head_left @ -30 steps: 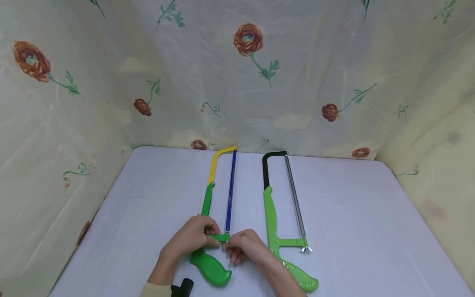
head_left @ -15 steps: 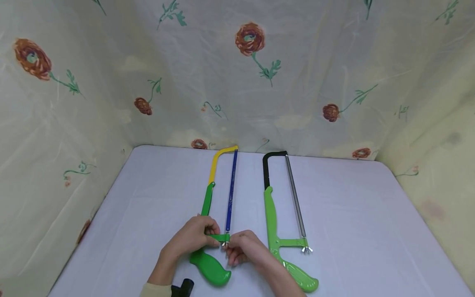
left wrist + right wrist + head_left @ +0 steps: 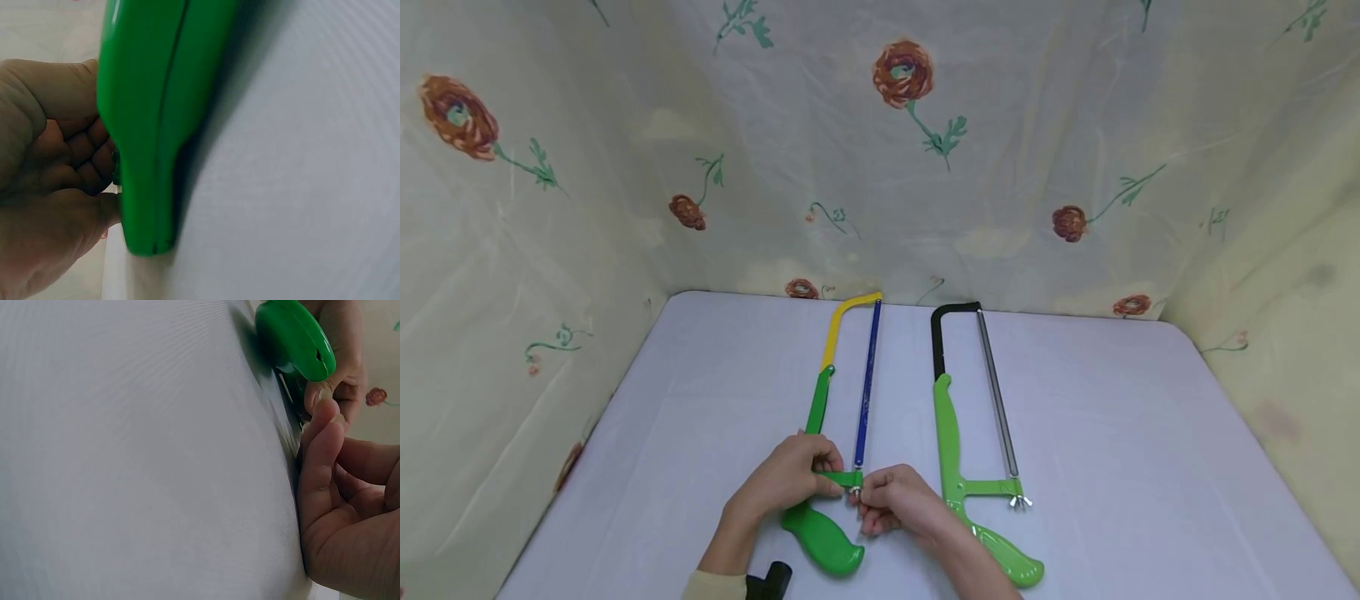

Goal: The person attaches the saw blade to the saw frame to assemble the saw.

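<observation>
A hacksaw with a green handle, yellow front frame and blue blade lies on the white table. My left hand grips its green frame just above the handle, thumb along the short cross arm. At that arm's end, below the blade, sits a small metal wing nut. My right hand pinches the wing nut with curled fingers, which partly cover it. In the left wrist view the green handle stands in front of the left hand. The right wrist view hides the nut behind the fingertips.
A second hacksaw, light green with a black front frame and grey blade, lies to the right, its handle partly behind the right forearm. A black object is by the left wrist. Flowered cloth hangs behind the table.
My right fingers have shifted slightly about the wing nut, and more of it shows than a second ago. The left hand keeps its hold. Both saws stay in place.
</observation>
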The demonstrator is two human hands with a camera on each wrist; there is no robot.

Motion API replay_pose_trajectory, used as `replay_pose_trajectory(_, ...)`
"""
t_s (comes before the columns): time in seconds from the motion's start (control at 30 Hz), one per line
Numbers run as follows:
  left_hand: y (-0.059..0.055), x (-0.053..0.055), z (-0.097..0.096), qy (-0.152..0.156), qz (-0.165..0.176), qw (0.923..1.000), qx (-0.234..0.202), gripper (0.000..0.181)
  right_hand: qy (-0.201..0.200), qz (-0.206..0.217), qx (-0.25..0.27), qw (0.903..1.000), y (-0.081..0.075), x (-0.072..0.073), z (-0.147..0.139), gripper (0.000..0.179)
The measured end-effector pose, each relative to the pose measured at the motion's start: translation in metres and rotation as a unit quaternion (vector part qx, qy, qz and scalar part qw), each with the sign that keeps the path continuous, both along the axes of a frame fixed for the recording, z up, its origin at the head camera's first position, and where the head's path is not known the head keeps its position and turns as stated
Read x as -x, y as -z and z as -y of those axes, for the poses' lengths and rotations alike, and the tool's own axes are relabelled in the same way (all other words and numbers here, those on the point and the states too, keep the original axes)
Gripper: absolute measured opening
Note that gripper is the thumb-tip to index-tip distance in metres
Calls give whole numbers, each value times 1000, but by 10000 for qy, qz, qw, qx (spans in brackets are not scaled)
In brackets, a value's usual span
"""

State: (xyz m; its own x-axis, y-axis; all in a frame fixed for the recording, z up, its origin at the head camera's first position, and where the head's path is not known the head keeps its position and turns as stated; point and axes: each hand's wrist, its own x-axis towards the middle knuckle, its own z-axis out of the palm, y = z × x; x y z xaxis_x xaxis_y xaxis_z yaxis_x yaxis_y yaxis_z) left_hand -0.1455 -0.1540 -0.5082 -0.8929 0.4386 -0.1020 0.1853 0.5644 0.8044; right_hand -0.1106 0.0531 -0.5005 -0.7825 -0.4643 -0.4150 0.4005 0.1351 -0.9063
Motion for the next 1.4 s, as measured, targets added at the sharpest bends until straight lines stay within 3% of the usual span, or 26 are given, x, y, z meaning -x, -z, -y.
replay_pose_trajectory(0.13, 0, 1, 2, -30, -52, 10000, 51, 19, 88, -71, -36, 9999, -1, 0, 3, 25)
replay_pose_trajectory(0.27, 2, 2, 2, 15, -113, 9999, 88, 19, 306, -409, -398, 9979, -1, -4, 3, 22)
replay_pose_trajectory(0.33, 2, 2, 2, 37, -126, 9998, 119, 19, 460, -780, -795, 9927, -1, -6, 3, 19)
replay_pose_trajectory(0.4, 1, 2, 2, 55, -133, 9998, 161, 19, 577, -1272, -1318, 9814, -1, -9, 4, 15)
replay_pose_trajectory(0.53, -3, 1, 2, 1, -156, 9996, 250, 19, 600, -2338, -2459, 9387, -3, -14, 9, 17)
replay_pose_trajectory(0.6, -4, 1, 2, 0, -193, 9994, 283, 19, 521, -2672, -2911, 9171, -5, -16, 13, 23)
replay_pose_trajectory(0.83, -2, 2, 0, 18, -251, 9992, 306, 19, 224, -3447, -3909, 8532, -9, -17, 22, 39)
replay_pose_trajectory(1.0, -1, 1, -1, -37, -231, 9994, 253, 19, 13, -3986, -4532, 7973, -12, -17, 27, 31)
replay_pose_trajectory(1.1, -1, 0, -1, -72, -184, 9996, 210, 19, -63, -4151, -4778, 7742, -14, -17, 30, 27)
replay_pose_trajectory(1.2, -1, 0, -2, -98, -147, 9996, 212, 19, -90, -4190, -4834, 7686, -15, -17, 32, 29)
replay_pose_trajectory(1.3, -2, 0, -2, -108, -153, 9994, 274, 19, -109, -4171, -4774, 7733, -14, -17, 32, 32)
replay_pose_trajectory(1.4, -2, -1, -2, -92, -154, 9994, 296, 19, -130, -4071, -4637, 7868, -15, -18, 33, 33)
